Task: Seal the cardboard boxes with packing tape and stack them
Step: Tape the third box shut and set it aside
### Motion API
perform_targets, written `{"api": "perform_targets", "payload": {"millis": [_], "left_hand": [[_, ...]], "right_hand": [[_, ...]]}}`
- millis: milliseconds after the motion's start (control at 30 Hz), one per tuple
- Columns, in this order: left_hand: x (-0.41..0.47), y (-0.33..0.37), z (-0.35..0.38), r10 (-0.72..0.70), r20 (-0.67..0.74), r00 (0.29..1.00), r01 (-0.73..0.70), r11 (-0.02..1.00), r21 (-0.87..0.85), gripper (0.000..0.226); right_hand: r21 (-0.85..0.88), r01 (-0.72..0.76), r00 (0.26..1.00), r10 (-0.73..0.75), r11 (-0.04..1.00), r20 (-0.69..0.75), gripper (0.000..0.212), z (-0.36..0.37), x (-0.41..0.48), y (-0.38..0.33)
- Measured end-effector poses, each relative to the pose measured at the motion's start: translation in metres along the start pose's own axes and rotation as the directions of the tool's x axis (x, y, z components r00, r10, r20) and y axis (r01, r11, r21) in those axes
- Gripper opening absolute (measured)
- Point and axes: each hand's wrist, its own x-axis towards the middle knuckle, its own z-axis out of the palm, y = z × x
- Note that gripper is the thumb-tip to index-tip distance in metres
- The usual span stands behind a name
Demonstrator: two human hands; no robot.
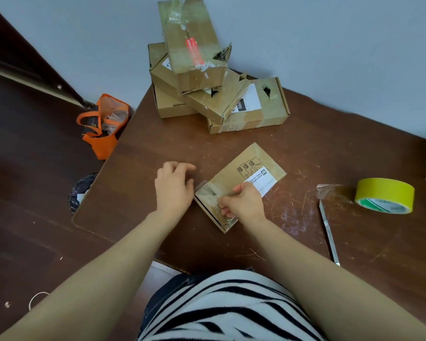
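The right hand (244,204) pinches clear tape (208,191) onto the box (241,178); the left hand (174,185) hovers loosely open beside it. The box looks light, stiff; best gripped by its edges.

Matt cardboard box (241,178) under glossy clear tape; scratched dark table (305,232), seemingly wood; shiny yellow tape roll (385,194).

A small flat cardboard box (239,183) with a white label and clear tape over its near end lies on the brown table (305,242). Behind it rises a stack of boxes (207,77), taped and torn. To its right lies a yellow tape roll (384,195).
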Motion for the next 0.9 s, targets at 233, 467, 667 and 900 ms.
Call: {"api": "perform_targets", "payload": {"millis": [233,467,667,900], "left_hand": [[-0.034,-0.005,0.033,0.23,0.082,0.97,-0.225,0.972,-0.068,0.036],[-0.042,-0.005,0.026,0.344,0.081,0.936,-0.351,0.929,0.119,0.049],[-0.06,0.003,0.041,0.362,0.337,0.869,-0.477,0.792,0.38,0.093],[-0.084,0.027,0.059,0.39,0.507,0.769,-0.608,0.691,0.391,0.052]], "right_hand": [[-0.106,0.038,0.999,-0.037,0.994,0.011,0.022,-0.003,-0.002,-0.005],[-0.612,0.174,0.951,-0.293,0.772,-0.1,0.009,-0.035,-0.011,0.0],[-0.711,0.417,0.875,-0.46,0.566,0.147,0.057,-0.046,-0.002,0.053],[-0.833,0.367,0.875,-0.459,0.414,0.157,0.086,-0.041,0.004,0.057]]}}
